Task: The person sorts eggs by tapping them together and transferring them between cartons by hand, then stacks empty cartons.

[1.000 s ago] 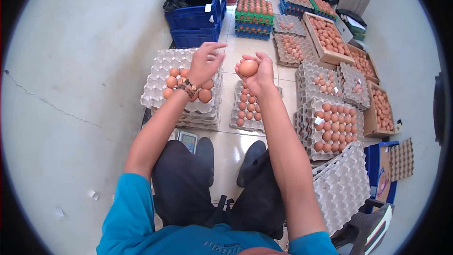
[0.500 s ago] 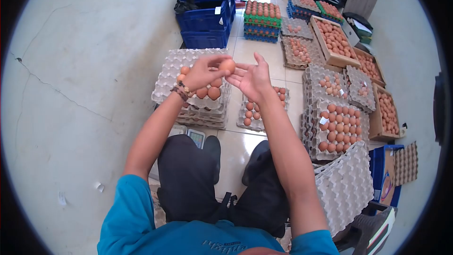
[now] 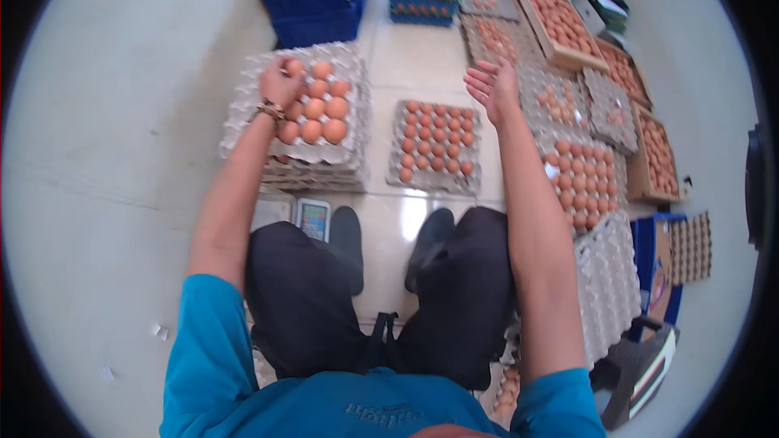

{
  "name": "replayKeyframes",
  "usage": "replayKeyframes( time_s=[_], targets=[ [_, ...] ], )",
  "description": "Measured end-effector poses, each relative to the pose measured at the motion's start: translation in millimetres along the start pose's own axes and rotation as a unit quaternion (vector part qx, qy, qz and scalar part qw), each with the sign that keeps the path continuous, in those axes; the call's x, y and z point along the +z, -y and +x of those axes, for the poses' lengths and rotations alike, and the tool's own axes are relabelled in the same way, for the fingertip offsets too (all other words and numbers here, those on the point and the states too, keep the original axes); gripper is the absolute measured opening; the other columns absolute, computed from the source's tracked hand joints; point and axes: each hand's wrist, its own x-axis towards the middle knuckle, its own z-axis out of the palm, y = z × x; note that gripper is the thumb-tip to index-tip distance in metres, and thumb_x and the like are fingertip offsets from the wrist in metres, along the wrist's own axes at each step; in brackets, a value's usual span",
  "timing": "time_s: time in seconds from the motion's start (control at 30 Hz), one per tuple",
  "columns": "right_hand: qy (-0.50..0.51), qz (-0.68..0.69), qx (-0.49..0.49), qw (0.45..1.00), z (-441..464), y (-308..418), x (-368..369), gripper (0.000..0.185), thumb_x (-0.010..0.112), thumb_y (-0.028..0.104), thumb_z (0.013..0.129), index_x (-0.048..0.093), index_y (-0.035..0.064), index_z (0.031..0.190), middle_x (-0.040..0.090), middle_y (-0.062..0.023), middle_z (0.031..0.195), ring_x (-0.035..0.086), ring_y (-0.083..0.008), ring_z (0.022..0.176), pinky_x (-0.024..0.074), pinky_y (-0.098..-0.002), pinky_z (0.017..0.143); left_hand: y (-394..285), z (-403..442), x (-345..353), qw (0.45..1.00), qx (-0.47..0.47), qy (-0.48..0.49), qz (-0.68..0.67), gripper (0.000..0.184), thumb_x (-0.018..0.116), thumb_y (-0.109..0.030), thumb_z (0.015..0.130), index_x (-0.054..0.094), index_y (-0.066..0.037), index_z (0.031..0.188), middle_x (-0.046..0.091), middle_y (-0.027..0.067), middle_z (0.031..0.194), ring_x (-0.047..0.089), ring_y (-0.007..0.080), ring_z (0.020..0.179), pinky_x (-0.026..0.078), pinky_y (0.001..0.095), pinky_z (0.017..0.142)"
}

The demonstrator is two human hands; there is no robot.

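Note:
My left hand [image 3: 277, 87] has its fingers closed around a brown egg [image 3: 295, 68] at the far left of a group of eggs. Those eggs sit in the top grey egg tray [image 3: 351, 65] of a stack on the left. My right hand [image 3: 495, 89] is held up in the air, fingers stretched out and nothing in it. Below and left of it, a single egg tray [image 3: 396, 182] full of brown eggs [image 3: 438, 135] in rows, with a few bare cups, lies on the floor.
A scale with a display [image 3: 313, 219] stands by my left foot. On the right are stacked egg trays [image 3: 604, 292], a wooden crate of eggs [image 3: 659, 154] and a blue box [image 3: 645, 251]. Blue crates [image 3: 312, 8] and green and blue plastic trays [image 3: 423, 0] stand at the back.
My left hand has moved left with an egg, from near my right hand to the top tray of the stack. My right hand has moved right, away from it. The view has tilted down.

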Motion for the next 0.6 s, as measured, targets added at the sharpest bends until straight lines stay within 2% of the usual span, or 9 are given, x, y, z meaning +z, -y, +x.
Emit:
replayKeyframes(
  time_s=[0.07,0.1,0.2,0.33,0.4,0.47,0.5,0.53,0.6],
  targets=[
    [-0.046,-0.088,0.021,0.995,33.0,-31.4,-37.3,0.048,0.047,0.043,0.095,0.055,0.0016,0.118,0.068,-0.0165,0.105,0.068,-0.0238,0.09,0.0542,-0.0375,0.08,17.5,3.9,11.8,0.999,-0.02,0.026,-0.03,0.036,0.076,-0.023,0.079,0.07,-0.005,0.109,0.072,0.0137,0.092,0.071,0.025,0.084,0.058,0.036,0.075],
    [-0.048,-0.154,0.036,0.986,46.9,-47.1,-58.0,0.039,0.055,0.033,0.09,0.057,0.0025,0.114,0.069,-0.0139,0.096,0.069,-0.0222,0.08,0.055,-0.0361,0.071,5.1,-0.2,12.2,1.0,-0.023,0.014,-0.011,0.034,0.075,-0.023,0.08,0.071,-0.005,0.108,0.072,0.0136,0.089,0.072,0.0242,0.082,0.057,0.036,0.074],
    [-0.074,-0.348,0.121,0.927,75.5,-80.6,-107.4,0.031,0.061,0.027,0.086,0.063,0.0028,0.106,0.071,-0.0123,0.092,0.07,-0.0216,0.079,0.0556,-0.0357,0.066,-25.2,-6.2,-2.3,0.997,-0.066,0.025,0.03,0.028,0.073,-0.025,0.084,0.073,-0.005,0.104,0.073,0.0113,0.085,0.071,0.0214,0.077,0.056,0.0355,0.069],
    [-0.049,-0.465,0.075,0.881,126.6,-146.0,-149.2,0.024,0.064,0.02,0.08,0.07,0.0038,0.096,0.073,-0.0137,0.088,0.071,-0.019,0.083,0.0567,-0.0359,0.07,-78.6,-9.8,-30.6,0.997,0.051,0.04,-0.047,0.021,0.066,-0.018,0.09,0.072,-0.002,0.102,0.071,0.0061,0.078,0.06,0.014,0.066,0.05,0.031,0.063],
    [-0.072,-0.54,0.015,0.838,149.8,-205.3,-168.3,0.022,0.066,0.018,0.076,0.073,0.005,0.093,0.073,-0.0149,0.087,0.072,-0.0204,0.085,0.0573,-0.0371,0.074,-144.4,-36.7,-58.6,0.985,0.121,0.103,-0.074,0.019,0.062,-0.014,0.092,0.071,0.0,0.101,0.07,0.0053,0.078,0.056,0.0126,0.066,0.047,0.0289,0.066],
    [-0.108,-0.583,-0.011,0.805,140.4,-232.2,-164.7,0.028,0.07,0.019,0.072,0.073,0.0068,0.096,0.073,-0.0165,0.093,0.071,-0.0254,0.09,0.056,-0.0384,0.081,-204.8,-78.7,-91.6,0.971,0.108,0.211,-0.014,0.017,0.062,-0.007,0.086,0.069,0.0,0.1,0.068,0.0092,0.08,0.058,0.0141,0.072,0.047,0.0284,0.07],
    [-0.119,-0.575,0.017,0.81,136.0,-237.4,-157.1,0.031,0.074,0.023,0.069,0.073,0.0089,0.098,0.072,-0.0154,0.099,0.069,-0.031,0.098,0.0541,-0.0398,0.087,-209.4,-99.1,-97.2,0.956,0.088,0.278,-0.028,0.02,0.066,-0.005,0.08,0.07,-0.003,0.099,0.068,0.0105,0.081,0.063,0.0192,0.075,0.049,0.0307,0.072],
    [-0.129,-0.565,0.015,0.815,134.6,-240.2,-147.3,0.032,0.074,0.023,0.069,0.072,0.0089,0.098,0.072,-0.0155,0.1,0.069,-0.0308,0.099,0.0539,-0.0398,0.088,-224.5,-121.6,-99.7,0.948,0.145,0.282,0.015,0.022,0.07,-0.007,0.077,0.071,-0.007,0.099,0.068,0.0084,0.083,0.065,0.0255,0.077,0.05,0.0349,0.071],
    [-0.149,-0.546,0.013,0.825,132.6,-244.2,-128.5,0.035,0.076,0.025,0.069,0.071,0.0091,0.1,0.071,-0.0155,0.102,0.068,-0.0304,0.101,0.0534,-0.04,0.089,-233.9,-147.1,-98.9,0.9,0.124,0.414,0.054,0.029,0.072,-0.012,0.078,0.07,-0.011,0.106,0.066,0.0066,0.085,0.064,0.0282,0.079,0.05,0.0394,0.07]
  ],
)
